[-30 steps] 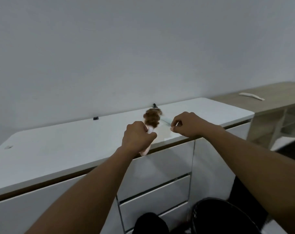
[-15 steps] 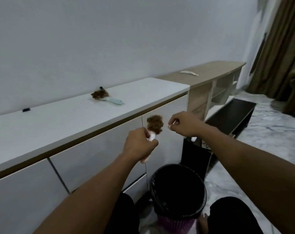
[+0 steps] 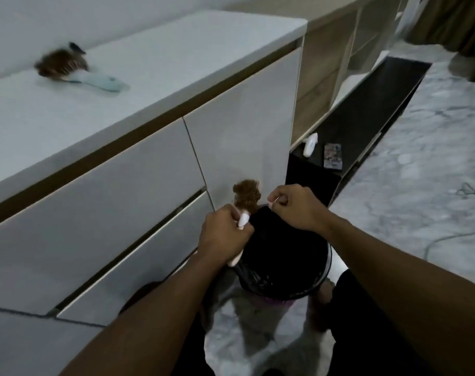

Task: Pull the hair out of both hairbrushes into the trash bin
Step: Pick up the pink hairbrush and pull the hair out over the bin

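Note:
My left hand (image 3: 222, 237) grips the pale handle of a hairbrush (image 3: 243, 218) whose head is packed with brown hair (image 3: 246, 196). It holds the brush upright over the near-left rim of the black trash bin (image 3: 323, 280) on the floor. My right hand (image 3: 296, 210) is just right of the brush head, above the bin, pinching a thin pale stick (image 3: 274, 202). A second hairbrush (image 3: 100, 81) with a light blue handle and brown hair lies on the white cabinet top (image 3: 176, 63) at the upper left.
White drawer fronts (image 3: 122, 213) stand directly left of the bin. A low black shelf (image 3: 366, 109) to the right carries a small white object (image 3: 310, 144) and a small printed box (image 3: 332, 156). A cable (image 3: 448, 237) runs across the marble floor. My legs flank the bin.
The view has tilted down toward the floor. Both hands have come down from cabinet height to just above the bin, still holding the brush and the stick.

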